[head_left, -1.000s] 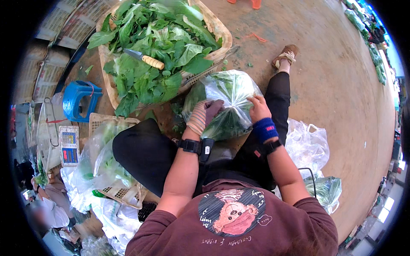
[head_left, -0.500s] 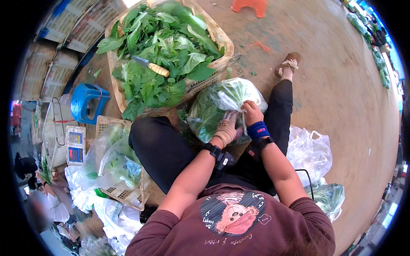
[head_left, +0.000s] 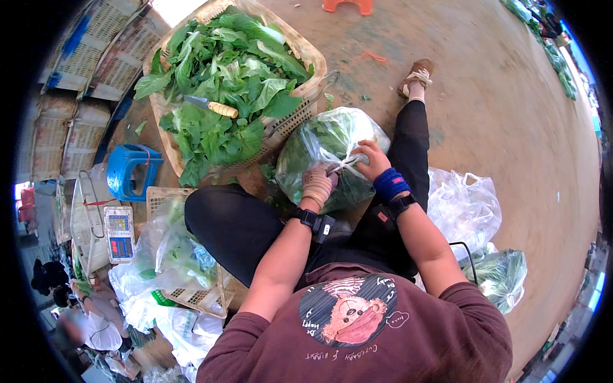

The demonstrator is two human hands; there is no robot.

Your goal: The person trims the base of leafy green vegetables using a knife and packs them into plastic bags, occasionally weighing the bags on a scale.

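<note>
A clear plastic bag packed with leafy greens (head_left: pixel 300 150) rests on the floor between my legs. Its gathered white neck (head_left: pixel 345 162) is pulled taut between my two hands. My left hand (head_left: pixel 319 183), in a striped, pale work glove, grips one end of the neck with closed fingers. On the other side my bare right hand (head_left: pixel 372 159) pinches the other end. What lies inside the left palm is partly hidden.
A large crate (head_left: pixel 306 115) heaped with greens stands ahead to the left, a knife (head_left: pixel 222 109) lying on top. Leftward are a blue stool (head_left: pixel 133 171), a scale (head_left: pixel 119 233) and a crate with plastic bags (head_left: pixel 182 252). Another filled bag (head_left: pixel 501 277) sits at my right.
My hands have moved apart, drawing the bag's neck out sideways between them. My left hand has shifted left, and the whole view has swung slightly.
</note>
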